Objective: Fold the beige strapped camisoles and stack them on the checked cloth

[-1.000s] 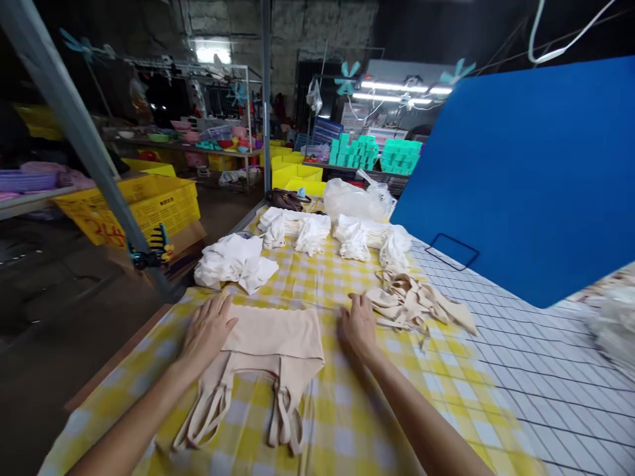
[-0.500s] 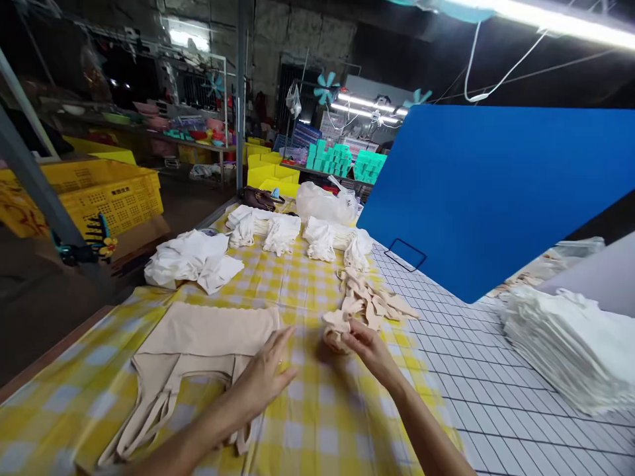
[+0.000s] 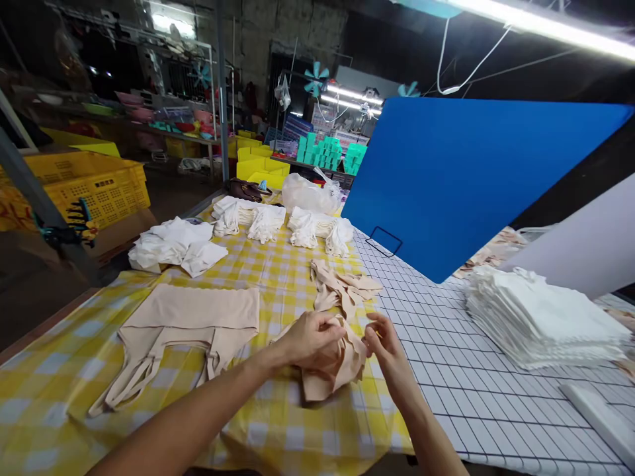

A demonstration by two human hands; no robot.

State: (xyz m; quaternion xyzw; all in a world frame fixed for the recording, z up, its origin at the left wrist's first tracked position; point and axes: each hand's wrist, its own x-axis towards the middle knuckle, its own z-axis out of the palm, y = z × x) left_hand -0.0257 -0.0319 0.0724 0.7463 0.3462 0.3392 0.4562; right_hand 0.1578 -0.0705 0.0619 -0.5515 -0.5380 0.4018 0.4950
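Note:
A bunched beige camisole (image 3: 333, 370) hangs between my hands just above the checked cloth. My left hand (image 3: 310, 338) is closed on its upper left part, thumb and fingers pinched together. At its upper right edge, my right hand (image 3: 389, 347) has its fingers curled and the fingertips pinching the fabric; the exact hold is partly hidden. To the left, a beige camisole (image 3: 191, 309) lies spread flat, its straps toward me. Beyond my hands is a loose heap of beige garments (image 3: 337, 287).
A yellow-and-white checked cloth (image 3: 278, 436) covers the table. Folded white garments (image 3: 315, 223) and a crumpled white pile (image 3: 173, 243) lie farther back. On the right stand a white garment stack (image 3: 540, 317) and a large blue board (image 3: 456, 178).
My left hand has moved right, from beside the flat camisole to the bunched one, and taken hold of it. The bunched camisole has come nearer and partly opened out. The view has shifted right.

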